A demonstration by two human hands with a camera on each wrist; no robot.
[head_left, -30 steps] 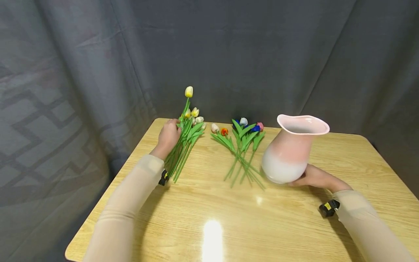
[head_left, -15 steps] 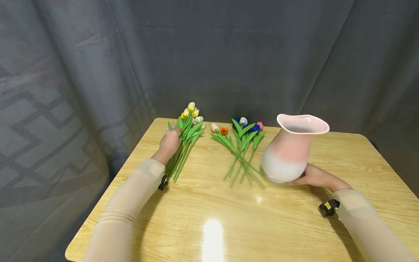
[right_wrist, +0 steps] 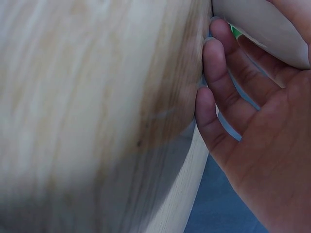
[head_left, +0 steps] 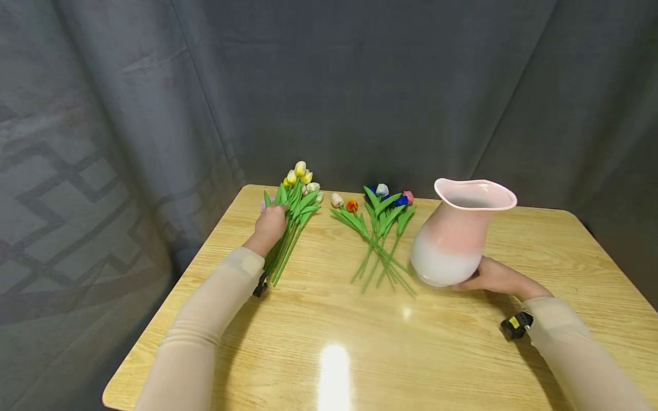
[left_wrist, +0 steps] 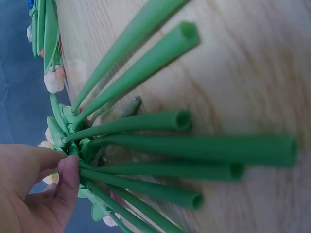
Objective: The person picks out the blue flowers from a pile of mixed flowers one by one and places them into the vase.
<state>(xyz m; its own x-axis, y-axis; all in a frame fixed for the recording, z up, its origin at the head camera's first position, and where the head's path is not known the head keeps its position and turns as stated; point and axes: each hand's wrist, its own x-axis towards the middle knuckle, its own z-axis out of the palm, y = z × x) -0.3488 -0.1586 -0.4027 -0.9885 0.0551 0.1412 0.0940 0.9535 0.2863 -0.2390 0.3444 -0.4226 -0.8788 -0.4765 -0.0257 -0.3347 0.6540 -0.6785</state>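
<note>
Head view, left arm (head_left: 205,319) reached forward, left hand (head_left: 271,221) at tulip bunch (head_left: 303,210) on table (head_left: 426,354), right hand (head_left: 496,278) cupped vase (head_left: 457,240) low, its depths hidden, left wrist view, thumb (left_wrist: 70,172) and finger (left_wrist: 46,156) pinched at stems (left_wrist: 194,148), right wrist view, fingers (right_wrist: 217,65) curved loosely.

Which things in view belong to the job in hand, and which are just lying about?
In the job, it seems:
left tulip bunch, with the left hand on it
pink-and-white vase, with the right hand at its base

Lying about or background, as far as I can judge:
middle tulip bunch, no hand on it
wooden table
grey curtain
</note>
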